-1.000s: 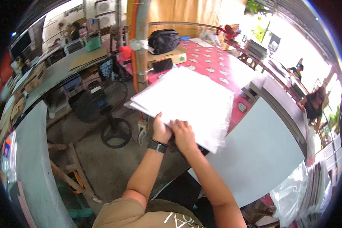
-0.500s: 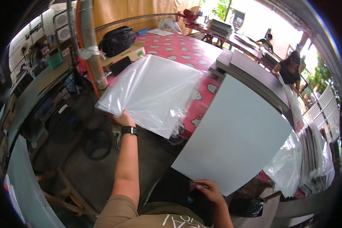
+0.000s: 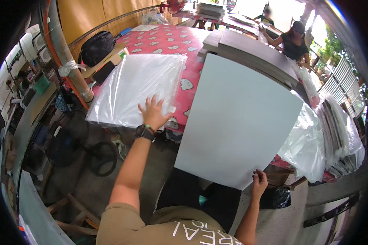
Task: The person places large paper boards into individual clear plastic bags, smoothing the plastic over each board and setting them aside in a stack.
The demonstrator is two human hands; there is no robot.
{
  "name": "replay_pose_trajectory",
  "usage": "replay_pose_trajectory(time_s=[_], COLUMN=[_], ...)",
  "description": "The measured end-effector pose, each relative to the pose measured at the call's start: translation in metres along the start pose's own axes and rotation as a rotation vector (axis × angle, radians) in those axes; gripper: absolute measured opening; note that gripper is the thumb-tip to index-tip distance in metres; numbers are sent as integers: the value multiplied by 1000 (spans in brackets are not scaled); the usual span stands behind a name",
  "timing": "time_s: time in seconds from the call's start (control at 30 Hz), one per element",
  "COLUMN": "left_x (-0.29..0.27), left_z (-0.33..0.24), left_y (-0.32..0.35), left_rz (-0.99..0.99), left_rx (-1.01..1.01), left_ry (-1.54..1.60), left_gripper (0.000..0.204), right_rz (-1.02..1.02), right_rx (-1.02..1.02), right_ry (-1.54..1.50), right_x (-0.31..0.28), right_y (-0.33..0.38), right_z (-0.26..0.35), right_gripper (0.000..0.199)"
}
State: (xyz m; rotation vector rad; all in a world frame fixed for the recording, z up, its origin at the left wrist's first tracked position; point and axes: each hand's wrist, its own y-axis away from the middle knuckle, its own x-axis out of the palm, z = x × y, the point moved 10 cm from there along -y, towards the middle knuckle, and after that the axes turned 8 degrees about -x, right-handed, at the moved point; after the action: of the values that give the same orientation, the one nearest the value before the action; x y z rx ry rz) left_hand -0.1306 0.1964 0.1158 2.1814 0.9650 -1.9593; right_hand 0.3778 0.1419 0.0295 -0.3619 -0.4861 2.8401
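Note:
My left hand (image 3: 154,115) lies flat with fingers spread on a stack of clear plastic sheets or bags (image 3: 135,87), at the near edge of the table. To its right a large pale white board (image 3: 237,118) slopes toward me, its far edge against a pile of grey boards (image 3: 253,55). With my right hand (image 3: 259,183) I grip the board's near right corner, the fingertips showing at its edge. The thumb is hard to make out.
A pink patterned cloth covers the table (image 3: 167,41). A black backpack (image 3: 97,48) sits at its far left, beside a post (image 3: 69,61). Plastic-wrapped boards (image 3: 335,130) stand at right. Two people work beyond the grey pile. A dark fan (image 3: 102,159) stands below left.
My left hand has gone from the plastic's near left edge to lie on its near right part, and the plastic has settled flatter. My right hand has moved right and taken the board's corner.

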Motion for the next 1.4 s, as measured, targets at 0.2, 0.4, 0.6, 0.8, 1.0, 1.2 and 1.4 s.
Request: replay_pose_trajectory(time_s=[0.2, 0.4, 0.6, 0.8, 1.0, 1.2, 1.4], left_x=[36, -52, 77, 159, 210, 138, 54], left_z=[48, 61, 139, 69, 12, 18, -3], left_y=[7, 57, 114, 182, 213, 233, 223], left_rz=[124, -540, -50, 304, 533, 369, 510], left_rx=[36, -36, -895, -737, -528, -513, -571], left_ry=[144, 368, 1836, 1576, 1595, 1505, 1463], left_gripper=[54, 59, 66, 61, 40, 34, 32], right_rz=[47, 35, -229, -58, -1, -82, -62], right_rx=[94, 69, 68, 173, 412, 331, 488], right_ry=[-21, 85, 209, 63, -159, -183, -35], right_x=[-1, -13, -36, -35, -14, -35, -57], right_y=[32, 39, 22, 25, 54, 55, 43], right_z=[-33, -43, -19, -96, -132, -85, -29], right_gripper=[15, 16, 28, 43, 55, 42, 40])
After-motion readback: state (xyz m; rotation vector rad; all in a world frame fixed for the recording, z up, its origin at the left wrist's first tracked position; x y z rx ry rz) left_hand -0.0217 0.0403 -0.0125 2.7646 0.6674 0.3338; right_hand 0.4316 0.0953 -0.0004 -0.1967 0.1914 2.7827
